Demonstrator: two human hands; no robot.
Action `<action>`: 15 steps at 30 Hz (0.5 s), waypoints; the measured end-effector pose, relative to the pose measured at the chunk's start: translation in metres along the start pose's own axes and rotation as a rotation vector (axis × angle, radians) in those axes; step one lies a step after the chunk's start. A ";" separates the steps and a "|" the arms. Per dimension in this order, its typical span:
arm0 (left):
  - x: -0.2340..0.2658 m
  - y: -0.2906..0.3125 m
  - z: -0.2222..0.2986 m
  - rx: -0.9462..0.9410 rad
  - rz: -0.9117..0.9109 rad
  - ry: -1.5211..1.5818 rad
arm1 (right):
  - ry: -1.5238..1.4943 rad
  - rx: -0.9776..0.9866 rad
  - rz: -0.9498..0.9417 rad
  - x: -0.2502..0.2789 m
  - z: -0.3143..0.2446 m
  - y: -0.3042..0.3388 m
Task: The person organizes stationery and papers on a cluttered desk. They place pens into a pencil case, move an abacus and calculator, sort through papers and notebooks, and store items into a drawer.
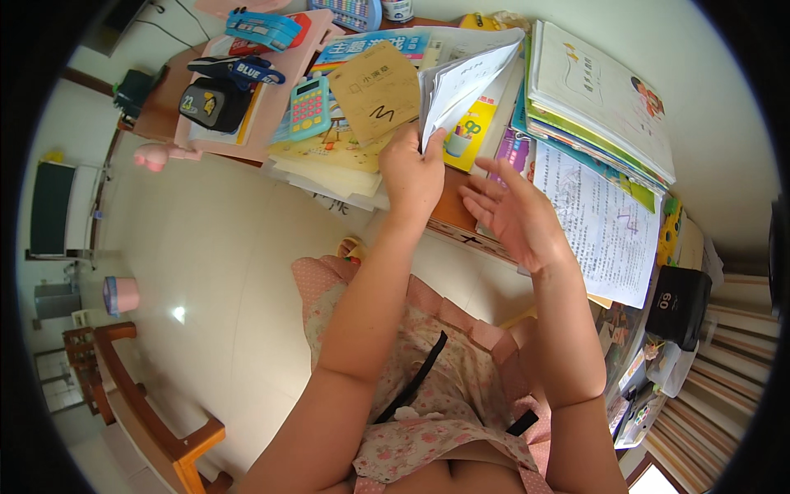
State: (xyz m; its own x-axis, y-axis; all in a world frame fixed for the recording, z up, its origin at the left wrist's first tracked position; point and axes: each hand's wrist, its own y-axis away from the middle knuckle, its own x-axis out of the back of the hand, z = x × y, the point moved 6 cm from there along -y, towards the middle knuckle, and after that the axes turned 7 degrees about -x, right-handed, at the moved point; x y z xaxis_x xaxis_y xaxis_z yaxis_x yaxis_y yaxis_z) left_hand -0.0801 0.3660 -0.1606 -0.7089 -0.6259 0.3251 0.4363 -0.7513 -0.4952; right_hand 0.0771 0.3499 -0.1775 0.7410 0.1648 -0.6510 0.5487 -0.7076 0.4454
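My left hand [413, 171] is closed on the lower end of a stack of white papers [465, 82], held upright and slightly fanned above the desk. To its right my right hand [520, 212] hangs open, palm up with the fingers spread, touching nothing I can see. Behind the papers lies a yellow booklet [472, 132] with a scissors picture. A brown exercise book [375, 89] rests left of the papers, and beside it sits a turquoise calculator [309, 109] with pink keys. Right of my hands stands a tall pile of books [599, 95], with printed sheets [597, 222] sticking out beneath it.
Black pencil cases [216, 104] and a blue case [265, 30] lie on the desk's left part. A black box [678, 306] stands at the right by a striped curtain [736, 354]. A wooden chair [156, 412] is at lower left, and a pink bin [122, 295] is on the floor.
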 end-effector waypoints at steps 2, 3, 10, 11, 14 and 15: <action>0.002 0.000 -0.001 0.048 0.011 0.025 | -0.066 -0.025 -0.042 -0.002 0.008 0.001; 0.004 -0.001 -0.002 0.064 0.034 0.053 | -0.108 -0.016 -0.070 -0.004 0.011 0.000; 0.005 -0.004 -0.002 0.107 0.122 0.187 | -0.257 0.183 0.045 -0.025 0.031 -0.006; 0.005 -0.004 -0.001 0.110 0.125 0.183 | -0.273 0.199 0.062 -0.027 0.033 -0.006; 0.003 -0.004 -0.002 0.131 0.112 0.186 | -0.325 0.235 0.073 -0.027 0.035 -0.004; 0.003 -0.004 -0.001 0.126 0.108 0.194 | -0.342 0.253 0.077 -0.025 0.035 -0.003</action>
State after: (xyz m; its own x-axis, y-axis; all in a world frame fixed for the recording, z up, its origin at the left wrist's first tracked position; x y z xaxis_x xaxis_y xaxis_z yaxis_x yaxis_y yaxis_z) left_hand -0.0845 0.3671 -0.1589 -0.7425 -0.6609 0.1087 0.5720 -0.7101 -0.4105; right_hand 0.0431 0.3242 -0.1839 0.5822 -0.1022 -0.8066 0.3528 -0.8621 0.3638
